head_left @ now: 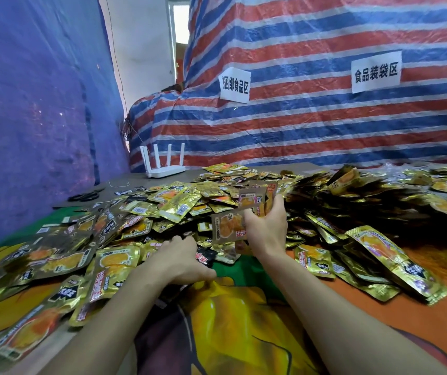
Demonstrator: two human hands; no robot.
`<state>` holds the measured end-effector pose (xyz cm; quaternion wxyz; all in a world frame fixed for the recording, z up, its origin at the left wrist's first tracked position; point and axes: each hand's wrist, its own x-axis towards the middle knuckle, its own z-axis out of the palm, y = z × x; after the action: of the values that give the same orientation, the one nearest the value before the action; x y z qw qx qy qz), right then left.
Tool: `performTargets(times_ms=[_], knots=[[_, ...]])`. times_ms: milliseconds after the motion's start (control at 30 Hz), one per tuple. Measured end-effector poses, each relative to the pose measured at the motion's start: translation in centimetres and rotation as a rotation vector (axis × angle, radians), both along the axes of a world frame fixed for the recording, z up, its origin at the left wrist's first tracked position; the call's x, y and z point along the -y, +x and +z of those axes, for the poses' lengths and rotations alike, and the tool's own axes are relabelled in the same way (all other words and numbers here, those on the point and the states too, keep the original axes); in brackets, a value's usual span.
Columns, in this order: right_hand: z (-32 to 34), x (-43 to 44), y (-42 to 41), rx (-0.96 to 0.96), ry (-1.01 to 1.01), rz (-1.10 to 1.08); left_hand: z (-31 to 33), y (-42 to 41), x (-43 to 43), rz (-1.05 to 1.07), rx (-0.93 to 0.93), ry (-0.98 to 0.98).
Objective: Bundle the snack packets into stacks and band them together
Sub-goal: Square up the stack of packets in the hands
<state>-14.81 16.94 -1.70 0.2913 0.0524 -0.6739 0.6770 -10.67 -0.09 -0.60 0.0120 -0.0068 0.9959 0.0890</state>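
Observation:
A big heap of gold foil snack packets covers the table from left to right. My right hand is raised over the heap and grips a fanned handful of brown-fronted packets. My left hand is low at the near edge of the heap, palm down, fingers reaching among the packets on the cloth; whether it holds one is hidden by the hand itself.
A white router with several antennas stands at the back left. Black scissors lie left of the heap. A striped tarp with two paper signs walls the back, a blue sheet the left. A printed cloth covers the near table.

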Motion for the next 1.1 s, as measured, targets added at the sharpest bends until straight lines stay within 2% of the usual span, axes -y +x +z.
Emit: performTargets(times_ms=[133,233,400,433,467,533,633,767,833,933,967,1033,1100], knots=[[0.2,0.0,0.2,-0.033,0.209,-0.036,0.3,0.2,-0.4,0.022,-0.041,0.103],[0.2,0.2,0.3,-0.045,0.236,-0.013,0.3,0.4,-0.5,0.049,-0.096,0.192],[0.3,0.5,0.5,-0.015,0.172,0.119,1.0,0.9,1.0,-0.069,-0.305,0.758],[0.4,0.6,0.5,-0.007,0.143,0.177,1.0,1.0,1.0,-0.106,-0.36,0.82],[0.4,0.6,0.5,0.003,0.112,0.246,1.0,1.1,0.8,-0.144,-0.402,0.819],[0.5,0.5,0.6,0.023,0.065,0.383,0.5,0.9,0.7,-0.21,-0.445,0.699],[0.5,0.5,0.8,0.057,0.038,0.486,-0.5,0.0,0.6,-0.202,-0.474,0.529],[0.8,0.4,1.2,0.183,-0.125,0.662,-1.0,-0.9,0.7,-0.109,-0.512,0.57],[1.0,0.1,1.0,0.227,-0.201,0.742,-0.6,-1.1,1.2,-0.004,-0.523,0.8],[1.3,-0.2,0.9,0.264,-0.21,0.765,0.9,-0.7,2.2,0.047,-0.481,1.445],[1.3,0.0,0.8,0.273,-0.182,0.741,1.3,-0.4,2.5,0.02,-0.441,1.596],[1.3,0.5,0.7,0.306,-0.14,0.661,1.8,0.3,2.7,-0.068,-0.384,1.758],[1.2,1.0,0.9,0.344,-0.18,0.617,1.9,0.9,1.9,-0.134,-0.331,1.837]])
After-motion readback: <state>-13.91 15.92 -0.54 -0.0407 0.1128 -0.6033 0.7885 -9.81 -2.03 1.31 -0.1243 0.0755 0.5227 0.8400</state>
